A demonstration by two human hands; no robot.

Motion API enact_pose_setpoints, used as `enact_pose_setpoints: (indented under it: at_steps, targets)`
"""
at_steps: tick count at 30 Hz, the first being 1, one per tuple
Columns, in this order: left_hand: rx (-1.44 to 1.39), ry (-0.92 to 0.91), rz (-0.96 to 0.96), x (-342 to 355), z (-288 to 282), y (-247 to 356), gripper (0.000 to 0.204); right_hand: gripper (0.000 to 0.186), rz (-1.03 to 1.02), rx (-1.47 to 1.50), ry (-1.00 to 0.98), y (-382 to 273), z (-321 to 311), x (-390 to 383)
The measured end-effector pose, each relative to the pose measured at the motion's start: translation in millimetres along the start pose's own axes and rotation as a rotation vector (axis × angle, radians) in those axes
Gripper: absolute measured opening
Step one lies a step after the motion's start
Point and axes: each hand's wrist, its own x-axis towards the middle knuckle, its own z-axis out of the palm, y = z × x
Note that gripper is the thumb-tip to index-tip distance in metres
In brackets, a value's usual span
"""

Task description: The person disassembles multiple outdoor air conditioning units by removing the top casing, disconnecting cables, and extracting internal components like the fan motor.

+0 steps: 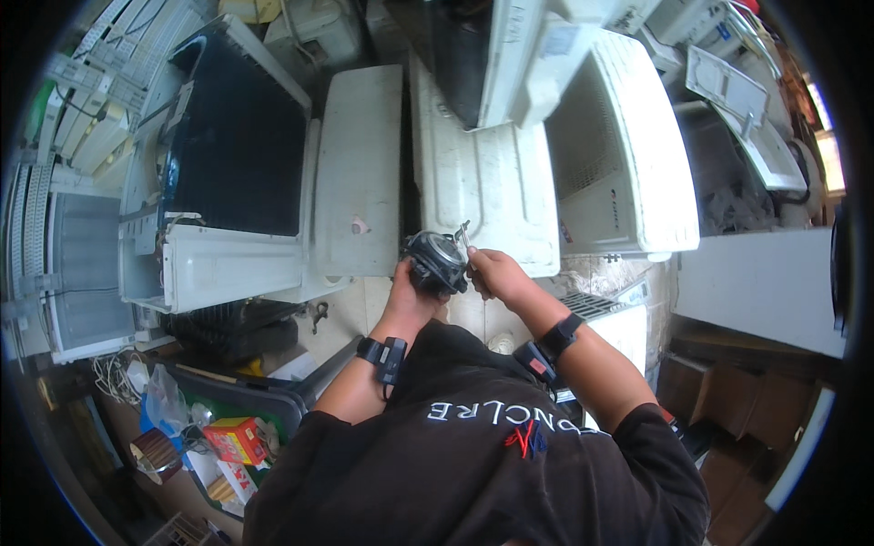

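My left hand grips a dark, rounded mechanical part with a silvery ring on top, like a small motor, from its left and underside. In my right hand is a slim metal tool, held beside the part's upper right; whether the two touch I cannot tell. Both hands are in the middle of the view, in front of pale appliance casings. Some of my left fingers are hidden behind the part.
White casings stand ahead, with an open dark-panelled unit left and a vented box right. A grey bin of cables, bags and boxes is lower left. Tiled floor and a grilled unit show near me.
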Motion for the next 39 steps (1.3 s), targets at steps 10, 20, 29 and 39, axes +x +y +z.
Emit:
enact_pose_setpoints:
  at_steps: [10, 20, 29, 39]
  targets:
    - [0.513, 0.4, 0.168, 28, -56, 85, 0.051, 0.049, 0.192, -0.391, -0.138, -20, 64, 119]
    - [0.244, 0.666, 0.161, 112, -185, 121, 0.066, 0.031, 0.341, 0.0, 0.145, 19, 2, 108]
    - [0.028, 0.746, 0.258, 109, -268, 109, 0.052, 0.027, 0.484, -0.034, 0.292, 86, -54, 60]
    - [-0.06, 0.893, 0.355, 57, -228, 61, 0.046, 0.036, 0.405, -0.1, 0.162, 89, -48, 96]
